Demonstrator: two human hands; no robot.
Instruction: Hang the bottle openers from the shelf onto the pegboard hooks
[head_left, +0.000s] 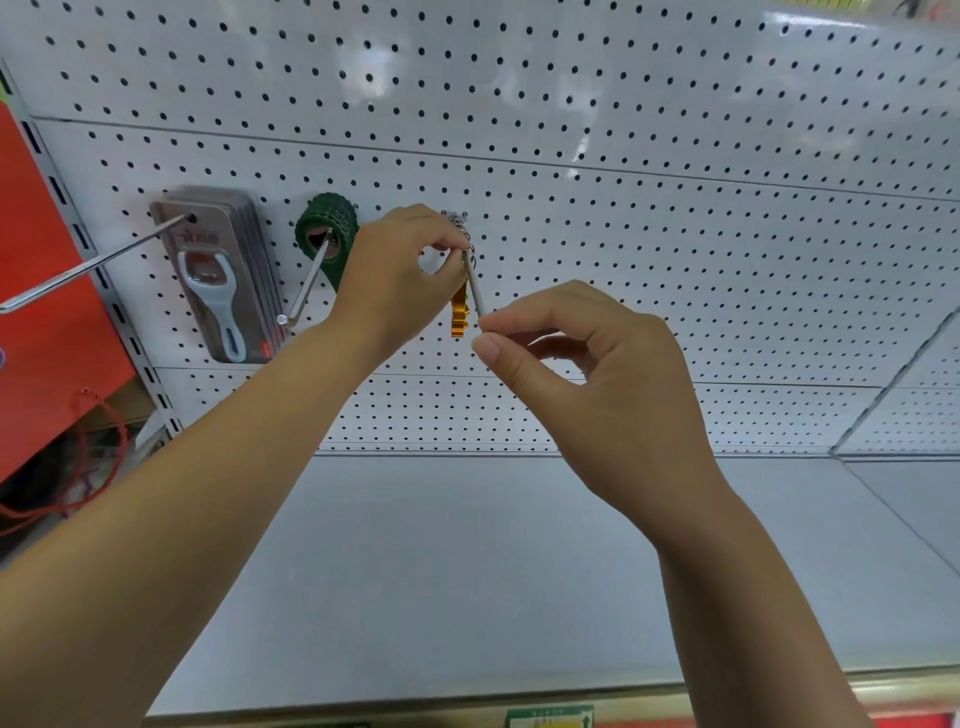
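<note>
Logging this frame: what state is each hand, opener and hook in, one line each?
left hand: pinching the gold opener by its ring at the third hook.
right hand: pinching the third hook's tip.
gold opener: dangling under the left hand; threaded or not, unclear.
green openers: hung on the second hook.
packaged openers: hung on the first hook, against the pegboard.
</note>
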